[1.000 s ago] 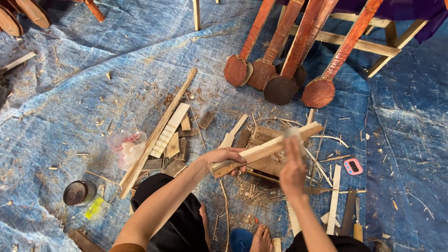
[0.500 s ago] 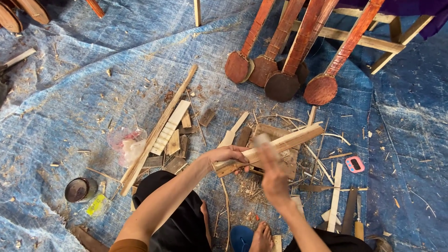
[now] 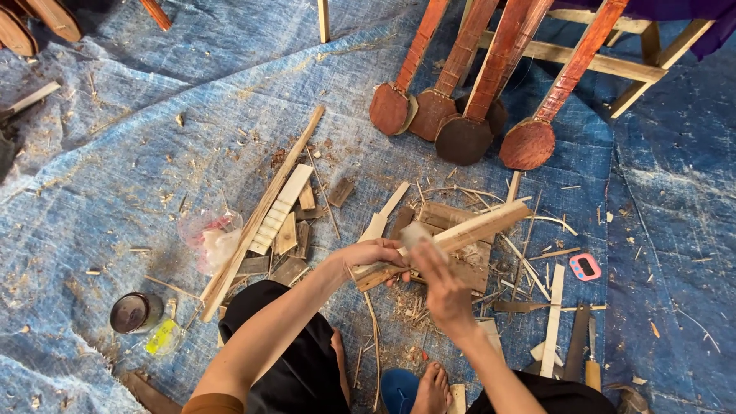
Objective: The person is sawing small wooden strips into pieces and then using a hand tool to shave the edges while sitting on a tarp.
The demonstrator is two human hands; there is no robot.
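Hands are working: left hand [image 3: 373, 253] gripping the wood stick [image 3: 452, 238], right hand [image 3: 441, 280] rubbing it with a small pad [image 3: 415, 233]; the stick is looking pale and smooth, shavings [image 3: 406, 303] piling under it.

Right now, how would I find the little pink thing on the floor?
Start at the blue tarp that covers the floor, then go to its right side, below the four brown long-necked wooden pieces leaning on a frame. The pink thing lies flat there, just right of the pale wood strips. It is small and bright pink with a dark middle, while everything around it is wood-coloured.
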